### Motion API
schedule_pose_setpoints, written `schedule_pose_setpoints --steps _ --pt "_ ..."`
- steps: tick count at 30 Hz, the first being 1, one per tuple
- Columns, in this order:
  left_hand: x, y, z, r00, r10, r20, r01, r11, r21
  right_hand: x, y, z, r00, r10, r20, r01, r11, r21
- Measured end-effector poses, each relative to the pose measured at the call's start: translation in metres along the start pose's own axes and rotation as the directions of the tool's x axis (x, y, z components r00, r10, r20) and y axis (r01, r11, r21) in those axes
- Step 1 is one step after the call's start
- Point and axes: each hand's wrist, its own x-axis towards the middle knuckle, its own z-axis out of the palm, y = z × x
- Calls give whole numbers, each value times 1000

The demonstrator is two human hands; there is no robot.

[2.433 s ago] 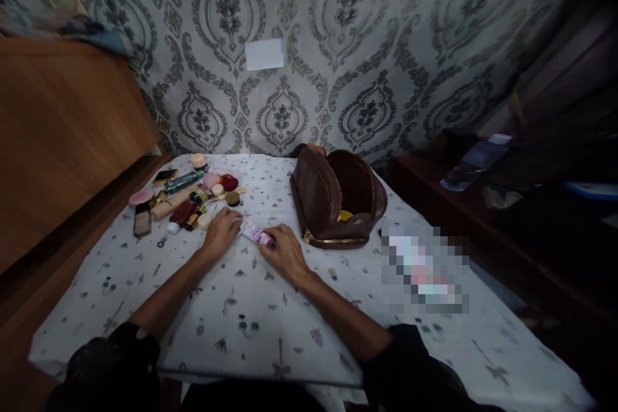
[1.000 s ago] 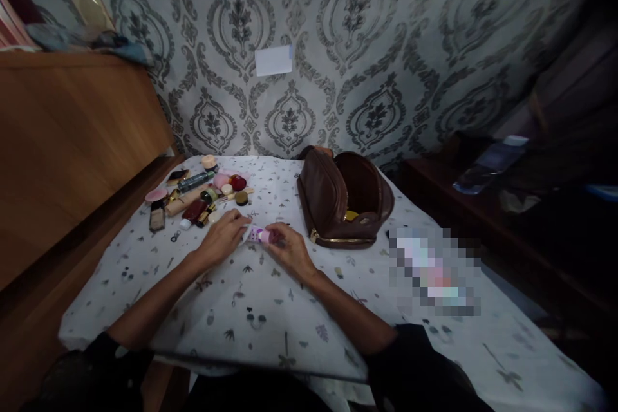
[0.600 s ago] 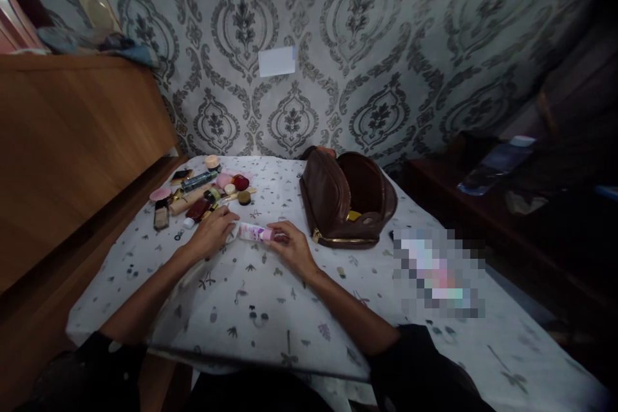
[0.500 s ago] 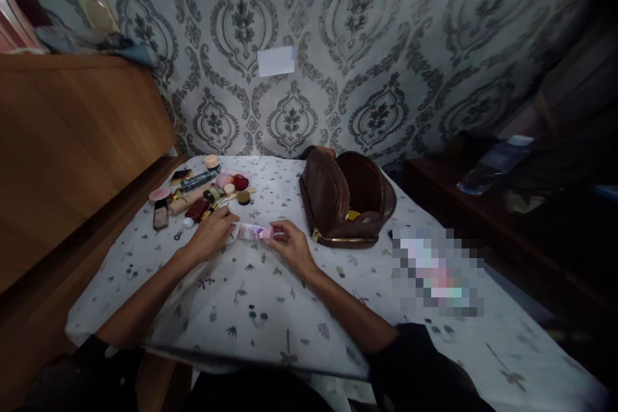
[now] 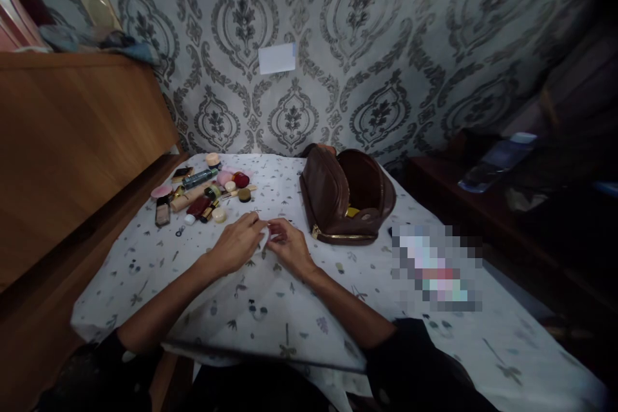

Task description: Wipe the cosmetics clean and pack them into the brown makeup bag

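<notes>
My left hand and my right hand meet over the patterned cloth near the middle. Between them a bit of white wipe or tissue shows; the pink and white tube is hidden by my left hand. The fingers of both hands are closed. Left of my hands lie several cosmetics, among them a dark red tube, a cream round jar and a dark-lidded jar. On the right stands an open brown bag with something yellow inside.
A blurred-out item lies on the cloth at the right. Beyond it a clear bottle rests on a dark surface. A wooden cabinet stands at the left, and a patterned wall rises behind.
My left hand has moved right along the tube to meet my right hand, and now covers the tube. The cream jar beside it has come into view.
</notes>
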Motion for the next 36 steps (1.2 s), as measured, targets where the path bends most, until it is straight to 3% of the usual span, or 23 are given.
schedule_pose_setpoints --steps 7,12,15,19,24,31,36 --pt "-8 -39 -2 995 -86 47 91 989 -121 0 5 0 999 -8 46 13 994 -107" --pt "-34 -56 12 975 -197 98 209 969 -132 1 4 -3 994 -28 102 48 980 -191" --pt "-51 -60 23 960 -270 66 277 950 -141 2 3 -4 990 -12 140 48 965 -257" --pt "-59 -62 29 958 -286 1 281 941 -186 2 5 -6 991 11 131 42 916 -398" --pt "-49 -47 31 975 -221 -21 209 947 -242 3 6 -7 993 4 122 59 856 -513" --pt "-19 -12 33 995 -81 -59 61 954 -293 1 4 -6 985 -35 172 110 886 -450" --pt "-3 -35 30 992 -117 -38 104 962 -252 0 1 -6 977 -93 190 157 919 -361"
